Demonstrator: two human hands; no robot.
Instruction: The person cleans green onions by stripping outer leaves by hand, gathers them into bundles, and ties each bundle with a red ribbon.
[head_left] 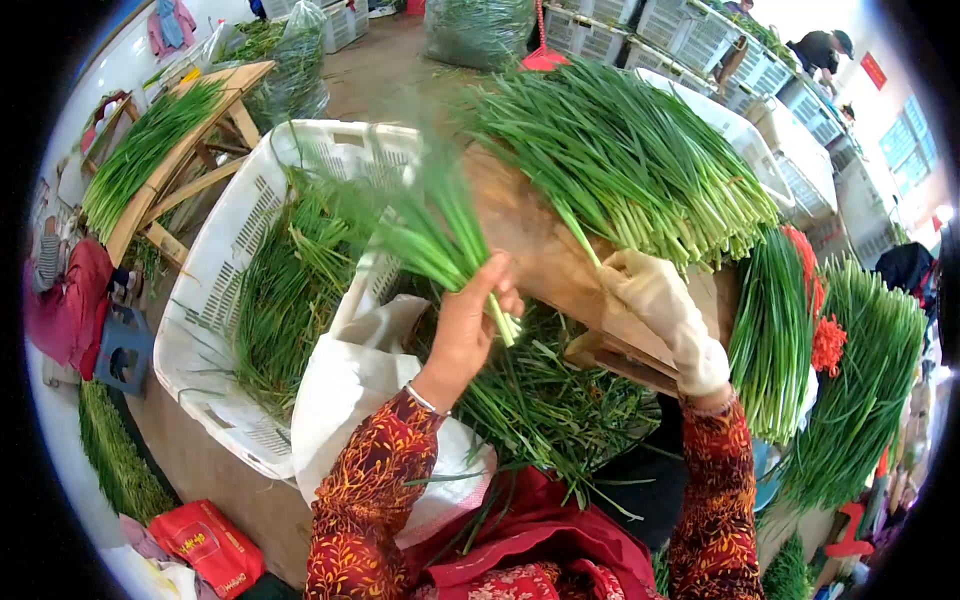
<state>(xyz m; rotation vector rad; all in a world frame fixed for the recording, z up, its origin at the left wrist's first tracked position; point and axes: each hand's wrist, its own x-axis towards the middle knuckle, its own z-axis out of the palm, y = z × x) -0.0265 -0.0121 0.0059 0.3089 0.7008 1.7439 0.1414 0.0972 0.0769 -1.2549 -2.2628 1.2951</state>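
Over the head feed I see a wooden table (520, 215), its brown top bare toward the left, carrying a broad heap of long green stalks (630, 150). I make out their pale cut ends along the heap's near and right side, leaf tips pointing away. To the far left, I see a second wooden table (243, 125) on angled legs, bearing another green pile (150, 155). On the brownish floor (375, 75), I find a white slotted crate (195, 315) and a blue stool (125, 345).
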